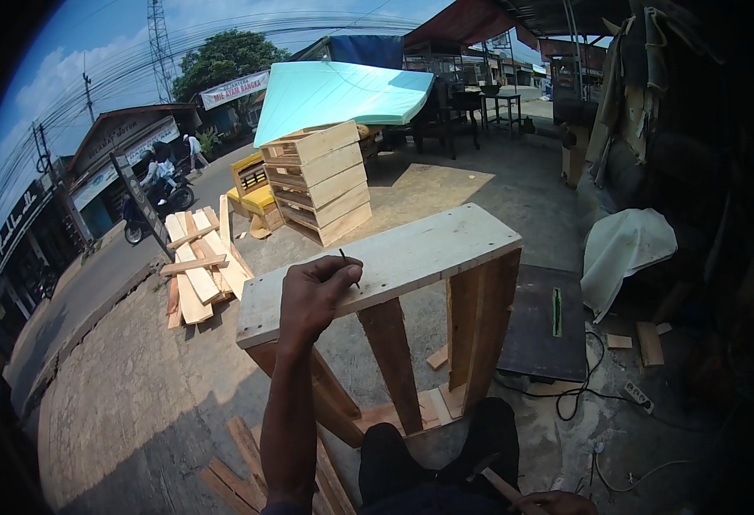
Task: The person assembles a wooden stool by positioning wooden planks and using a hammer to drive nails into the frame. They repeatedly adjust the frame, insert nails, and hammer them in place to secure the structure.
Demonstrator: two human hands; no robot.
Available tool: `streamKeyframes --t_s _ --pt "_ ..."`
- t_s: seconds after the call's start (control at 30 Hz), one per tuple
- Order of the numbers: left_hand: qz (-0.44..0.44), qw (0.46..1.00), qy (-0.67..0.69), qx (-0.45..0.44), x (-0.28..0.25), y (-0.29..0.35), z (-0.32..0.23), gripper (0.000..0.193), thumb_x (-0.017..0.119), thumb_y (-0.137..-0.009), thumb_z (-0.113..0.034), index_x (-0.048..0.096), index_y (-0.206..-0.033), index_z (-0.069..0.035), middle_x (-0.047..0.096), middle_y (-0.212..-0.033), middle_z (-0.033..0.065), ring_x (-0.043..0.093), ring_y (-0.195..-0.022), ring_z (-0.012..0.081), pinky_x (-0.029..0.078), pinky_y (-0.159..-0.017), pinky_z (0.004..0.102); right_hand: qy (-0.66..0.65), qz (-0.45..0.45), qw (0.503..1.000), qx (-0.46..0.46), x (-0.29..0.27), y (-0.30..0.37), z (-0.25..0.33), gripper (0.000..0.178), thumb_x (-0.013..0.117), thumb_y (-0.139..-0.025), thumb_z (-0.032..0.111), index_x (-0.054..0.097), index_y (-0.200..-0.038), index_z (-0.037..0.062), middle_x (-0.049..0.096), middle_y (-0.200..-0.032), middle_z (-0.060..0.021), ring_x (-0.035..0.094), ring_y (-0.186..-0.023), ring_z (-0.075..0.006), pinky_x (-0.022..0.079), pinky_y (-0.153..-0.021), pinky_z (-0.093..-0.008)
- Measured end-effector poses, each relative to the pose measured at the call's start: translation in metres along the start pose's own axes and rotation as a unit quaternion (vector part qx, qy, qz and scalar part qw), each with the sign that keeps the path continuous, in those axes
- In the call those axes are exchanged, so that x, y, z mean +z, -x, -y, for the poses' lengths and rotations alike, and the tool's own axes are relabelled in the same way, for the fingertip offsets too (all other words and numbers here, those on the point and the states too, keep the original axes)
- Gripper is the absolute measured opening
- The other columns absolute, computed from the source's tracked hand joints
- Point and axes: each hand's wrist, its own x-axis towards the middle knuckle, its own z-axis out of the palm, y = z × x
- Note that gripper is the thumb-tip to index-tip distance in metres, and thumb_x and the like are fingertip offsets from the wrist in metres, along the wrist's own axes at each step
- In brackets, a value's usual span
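Note:
My left hand (315, 292) pinches a thin dark nail (342, 255) over the pale top board (433, 245) of a wooden frame. The nail leans a little, its lower end near the board's edge close to me. Other nail heads dot the ends of that board. Under it, upright planks (391, 356) run down to the lower part of the frame, between and in front of my knees. Low at the bottom edge, my right hand (555, 503) is closed round the handle of a hammer (504, 487), well below the top board. Part of that hand is cut off.
Loose planks (196, 275) lie piled at the left, with more (238, 468) by my left leg. Stacked wooden frames (330, 180) stand ahead beneath a turquoise foam sheet (342, 94). To the right are a dark board (542, 322), cables and a power strip (638, 396).

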Motion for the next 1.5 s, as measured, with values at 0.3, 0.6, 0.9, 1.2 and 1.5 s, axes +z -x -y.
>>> streamKeyframes --t_s 0.3,0.6,0.9,1.2,1.5 --pt "-0.038 0.997 -0.073 -0.001 0.007 0.001 -0.002 0.026 0.079 -0.090 -0.025 0.080 -0.106 -0.004 0.079 -0.086 0.0092 0.071 -0.076 0.0111 0.055 -0.074 0.0280 0.240 -0.157 0.956 -0.062 0.034 -0.030 0.023 0.054 0.070 -0.096 0.029 0.057 -0.143 0.0051 0.069 -0.113 -0.0152 0.066 -0.098 -0.0220 0.052 -0.086 -0.0393" --pt "-0.066 0.994 -0.089 0.009 0.012 0.004 0.000 0.027 0.082 -0.087 -0.028 0.082 -0.102 -0.006 0.079 -0.084 0.0101 0.073 -0.072 0.0132 0.056 -0.070 0.0286 0.401 -0.310 0.745 -0.434 0.038 -0.008 0.216 0.059 0.074 -0.091 0.011 0.050 -0.144 0.0002 0.070 -0.105 -0.0194 0.073 -0.085 -0.0258 0.056 -0.075 -0.0378" --pt "-0.065 0.995 -0.075 0.002 0.009 0.008 -0.006 0.028 0.082 -0.087 -0.026 0.081 -0.102 -0.003 0.079 -0.083 0.0103 0.072 -0.072 0.0122 0.055 -0.070 0.0281 0.617 -0.364 0.490 -0.496 0.117 0.035 0.382 0.068 0.069 -0.092 0.005 0.048 -0.154 0.0208 0.069 -0.100 -0.0156 0.072 -0.087 -0.0293 0.059 -0.079 -0.0434" --pt "-0.049 0.995 -0.080 -0.019 0.005 0.009 -0.011 0.027 0.082 -0.086 -0.025 0.081 -0.102 -0.003 0.079 -0.085 0.0136 0.074 -0.072 0.0161 0.057 -0.072 0.0307 0.665 -0.335 0.474 -0.470 0.147 0.042 0.424 0.057 0.063 -0.099 0.014 0.049 -0.154 0.0198 0.072 -0.094 -0.0142 0.070 -0.078 -0.0270 0.056 -0.070 -0.0447" --pt "-0.049 0.995 -0.081 -0.029 0.006 0.010 -0.014 0.026 0.083 -0.086 -0.024 0.081 -0.101 -0.003 0.079 -0.086 0.0150 0.077 -0.077 0.0200 0.059 -0.076 0.0326 0.637 -0.339 0.502 -0.476 0.151 0.042 0.426 0.059 0.065 -0.096 0.009 0.050 -0.153 0.0147 0.073 -0.099 -0.0159 0.074 -0.086 -0.0315 0.059 -0.081 -0.0460"
